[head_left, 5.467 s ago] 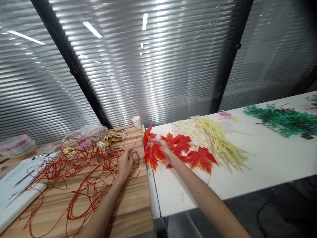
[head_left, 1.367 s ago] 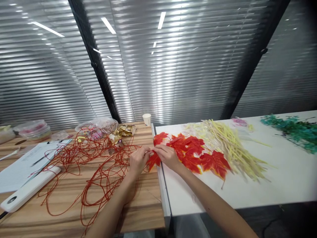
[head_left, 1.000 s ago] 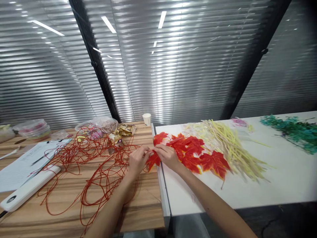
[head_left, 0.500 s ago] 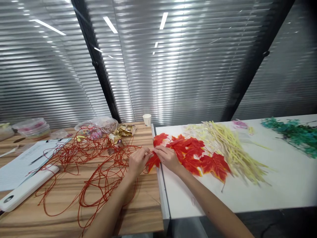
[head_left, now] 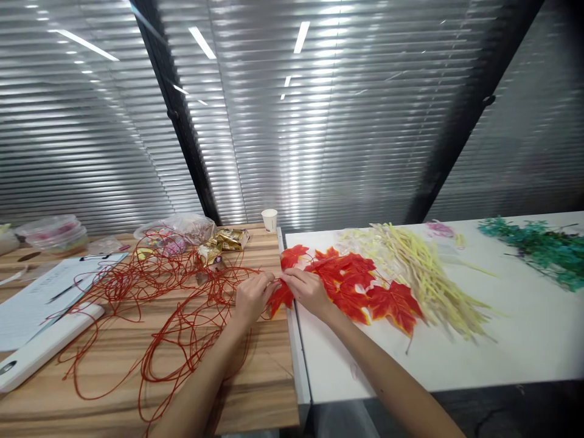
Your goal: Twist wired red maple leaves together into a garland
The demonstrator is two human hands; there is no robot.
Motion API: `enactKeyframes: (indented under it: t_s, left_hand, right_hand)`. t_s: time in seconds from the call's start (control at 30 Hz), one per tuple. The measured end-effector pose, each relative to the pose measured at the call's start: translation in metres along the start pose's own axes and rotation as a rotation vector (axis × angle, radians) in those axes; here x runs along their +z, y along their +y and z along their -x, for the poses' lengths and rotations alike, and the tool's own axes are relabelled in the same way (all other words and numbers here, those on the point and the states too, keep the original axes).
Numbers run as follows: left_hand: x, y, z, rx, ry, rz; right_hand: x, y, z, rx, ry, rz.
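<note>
**Left hand [head_left: 252,299] and right hand [head_left: 312,293] meet beside red maple leaves [head_left: 347,277]**

In the head view, we see the thumb and fingers of each hand drawn together, both pinches meeting above the seam between the wood-grain desk [head_left: 264,383] and the white desk [head_left: 456,359]. The grip of both looks clamped on red cord [head_left: 123,283], of which a thin bit shows at the fingertips. Its tangle sprawls over the wood-grain desk, crossing the clipboard [head_left: 36,304] and the long white device [head_left: 50,344] and running under the left forearm. The artificial leaves lie mainly on the white desk, one hanging just below the fingers.

Around them we find a paper cup [head_left: 269,221], gold-wrapped packets [head_left: 232,239], a clear plastic bag [head_left: 196,229] and stacked clear tubs [head_left: 52,234]. A pen [head_left: 64,291] lies on the clipboard's sheet. Yellow stems [head_left: 433,286] press close to the leaves; a pink bundle [head_left: 440,229] and teal foliage [head_left: 538,243] lie farther right.

We cannot tell whether a leaf stem is pinched too, as the fingers hide it. The sheet's writing is too small to read. The clipboard, device and foliage are cut off by the frame, and the bag's contents are hard to make out.
</note>
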State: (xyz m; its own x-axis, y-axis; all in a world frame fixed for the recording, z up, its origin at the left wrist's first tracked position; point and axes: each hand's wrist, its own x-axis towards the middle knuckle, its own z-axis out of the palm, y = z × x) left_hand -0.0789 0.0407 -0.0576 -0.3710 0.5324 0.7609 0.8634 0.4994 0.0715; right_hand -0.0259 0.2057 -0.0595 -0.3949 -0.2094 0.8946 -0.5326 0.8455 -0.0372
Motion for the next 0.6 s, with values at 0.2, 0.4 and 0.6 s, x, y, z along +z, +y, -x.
enactKeyframes:
  t_s: [0.2, 0.4, 0.6]
  left_hand:
    - [0.0010, -0.0005, 0.0008, 0.009, -0.036, -0.016]
    - [-0.0001, 0.0003, -0.0001, 0.022, -0.031, -0.012]
    - [0.0003, -0.0001, -0.0002, 0.038, 0.021, 0.005]
  right_hand:
    - [-0.0013, -0.0003, -0.0020, -0.016, 0.022, 0.008]
    - [0.0007, 0.0009, -0.0004, -0.014, 0.025, 0.005]
    - [0.0019, 0.0024, 0.0009, 0.001, 0.012, 0.008]
